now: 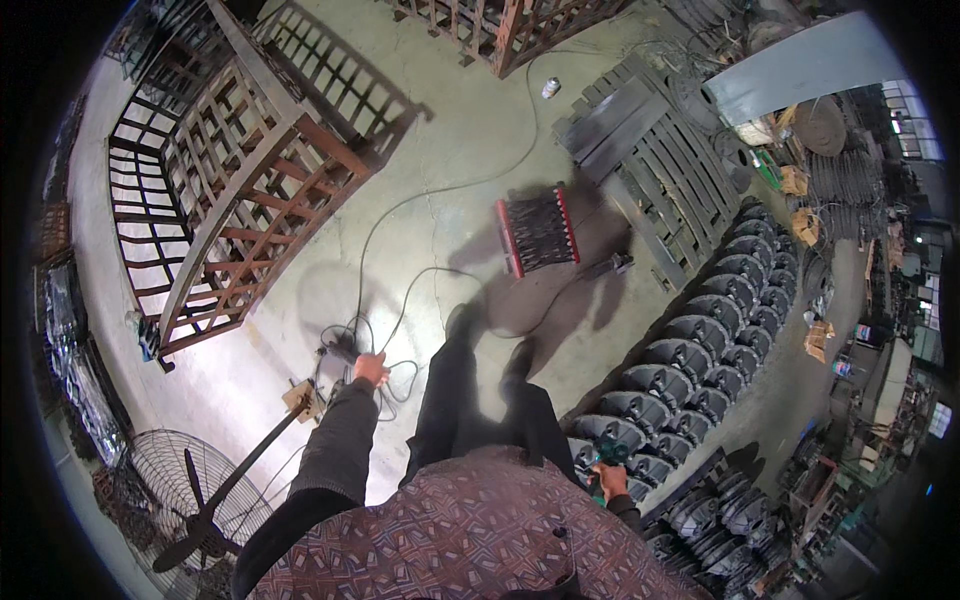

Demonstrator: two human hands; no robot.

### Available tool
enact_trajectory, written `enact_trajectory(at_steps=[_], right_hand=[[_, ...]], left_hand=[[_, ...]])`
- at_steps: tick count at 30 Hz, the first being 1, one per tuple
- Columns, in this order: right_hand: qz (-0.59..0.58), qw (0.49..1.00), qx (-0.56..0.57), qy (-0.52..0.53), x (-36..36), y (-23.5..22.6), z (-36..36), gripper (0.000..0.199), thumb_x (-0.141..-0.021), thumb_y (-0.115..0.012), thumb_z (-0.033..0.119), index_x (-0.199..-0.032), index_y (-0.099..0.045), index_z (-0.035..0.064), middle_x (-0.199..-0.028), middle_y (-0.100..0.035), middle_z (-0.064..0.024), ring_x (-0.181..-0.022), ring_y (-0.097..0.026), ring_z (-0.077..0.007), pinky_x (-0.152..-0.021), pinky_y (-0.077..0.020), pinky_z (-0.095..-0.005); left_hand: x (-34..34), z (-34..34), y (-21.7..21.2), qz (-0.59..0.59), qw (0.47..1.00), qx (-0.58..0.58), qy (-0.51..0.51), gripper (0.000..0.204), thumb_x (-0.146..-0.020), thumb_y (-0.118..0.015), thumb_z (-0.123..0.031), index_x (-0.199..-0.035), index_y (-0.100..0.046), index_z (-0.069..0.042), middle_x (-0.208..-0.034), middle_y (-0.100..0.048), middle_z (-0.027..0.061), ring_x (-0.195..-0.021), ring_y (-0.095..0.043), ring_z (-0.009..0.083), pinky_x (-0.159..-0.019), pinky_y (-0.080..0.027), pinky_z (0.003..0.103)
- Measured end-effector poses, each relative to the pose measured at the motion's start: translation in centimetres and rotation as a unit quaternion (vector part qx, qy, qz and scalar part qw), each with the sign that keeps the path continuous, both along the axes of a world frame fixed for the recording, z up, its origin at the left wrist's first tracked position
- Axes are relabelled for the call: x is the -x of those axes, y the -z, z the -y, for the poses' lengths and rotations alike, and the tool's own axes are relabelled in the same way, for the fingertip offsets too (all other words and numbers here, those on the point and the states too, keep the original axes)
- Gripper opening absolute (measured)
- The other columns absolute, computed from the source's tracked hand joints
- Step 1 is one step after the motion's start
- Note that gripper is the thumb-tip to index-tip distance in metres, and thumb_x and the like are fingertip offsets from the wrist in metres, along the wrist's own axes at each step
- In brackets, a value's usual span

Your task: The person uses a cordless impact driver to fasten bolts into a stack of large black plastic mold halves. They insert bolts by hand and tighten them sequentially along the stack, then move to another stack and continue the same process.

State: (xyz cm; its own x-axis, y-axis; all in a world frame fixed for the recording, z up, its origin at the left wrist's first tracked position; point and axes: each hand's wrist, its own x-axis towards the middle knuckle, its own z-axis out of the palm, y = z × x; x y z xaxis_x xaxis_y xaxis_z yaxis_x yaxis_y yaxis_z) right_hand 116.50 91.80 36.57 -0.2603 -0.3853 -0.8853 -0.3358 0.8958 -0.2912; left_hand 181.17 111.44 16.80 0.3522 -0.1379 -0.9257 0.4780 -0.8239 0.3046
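Observation:
My left hand (370,369) is closed in front of my left leg, gripping a dark cable (397,342) that loops over the floor beside it. A tangle of more cable lies just beyond the knuckles. At my right side, my right hand (610,482) is wrapped round a green hand tool (606,452), whose exact kind is partly hidden. That tool is over the near end of the long rows of dark round metal castings (668,362). Ahead of my feet, a red-edged piece with dark metal slats (540,232) rests on the floor.
Rusty metal crates (262,200) stand at the left and far side. A pedestal fan (203,522) is at the lower left. Slatted pallets (668,170) lie at the far right. Cable trails across the floor past a small can (551,88). More castings (715,520) are stacked behind my right hand.

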Motion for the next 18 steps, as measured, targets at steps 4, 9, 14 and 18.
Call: enact_trajectory(at_steps=[4,9,14,18], right_hand=[[0.026,0.997,0.061,-0.026,-3.9,-1.3,3.3,0.009,-0.086,-0.074,-0.001,-0.091,-0.068,-0.0060,-0.079,-0.070,-0.0158,-0.056,-0.067,-0.0288,-0.051,-0.0553,-0.0424],[-0.002,0.991,0.118,-0.064,-7.8,-0.5,5.4,0.015,-0.091,-0.077,0.005,-0.088,-0.075,-0.0101,-0.084,-0.074,-0.0140,-0.065,-0.072,-0.0296,-0.058,-0.0576,-0.0447],[-0.063,0.956,0.166,-0.233,-8.5,2.3,6.8,0.012,-0.086,-0.075,0.009,-0.094,-0.077,0.0005,-0.088,-0.077,-0.0119,-0.081,-0.076,-0.0291,-0.074,-0.0591,-0.0442],[-0.174,0.741,0.145,-0.632,-9.1,5.2,9.8,0.018,-0.090,-0.072,0.030,-0.099,-0.083,0.0191,-0.098,-0.078,-0.0148,-0.091,-0.076,-0.0376,-0.080,-0.0577,-0.0482]], left_hand=[[-0.8,-1.1,-2.6,-0.020,0.999,-0.008,-0.046,0.038,-0.104,-0.060,-0.033,-0.101,-0.066,0.005,-0.080,-0.075,0.0159,-0.051,-0.066,0.0199,-0.040,-0.047,0.034],[-2.2,-0.2,-3.0,-0.033,0.998,0.035,-0.036,0.034,-0.104,-0.062,-0.031,-0.111,-0.065,0.002,-0.085,-0.076,0.0138,-0.052,-0.066,0.0185,-0.043,-0.051,0.032],[-4.0,0.2,-2.5,-0.017,0.992,0.100,-0.072,0.037,-0.104,-0.062,-0.032,-0.120,-0.064,0.002,-0.091,-0.076,0.0162,-0.057,-0.067,0.0178,-0.049,-0.054,0.031],[-5.0,-0.5,-2.2,0.003,0.981,0.118,-0.155,0.035,-0.103,-0.063,-0.027,-0.120,-0.062,0.004,-0.088,-0.075,0.0190,-0.055,-0.063,0.0172,-0.045,-0.047,0.030]])
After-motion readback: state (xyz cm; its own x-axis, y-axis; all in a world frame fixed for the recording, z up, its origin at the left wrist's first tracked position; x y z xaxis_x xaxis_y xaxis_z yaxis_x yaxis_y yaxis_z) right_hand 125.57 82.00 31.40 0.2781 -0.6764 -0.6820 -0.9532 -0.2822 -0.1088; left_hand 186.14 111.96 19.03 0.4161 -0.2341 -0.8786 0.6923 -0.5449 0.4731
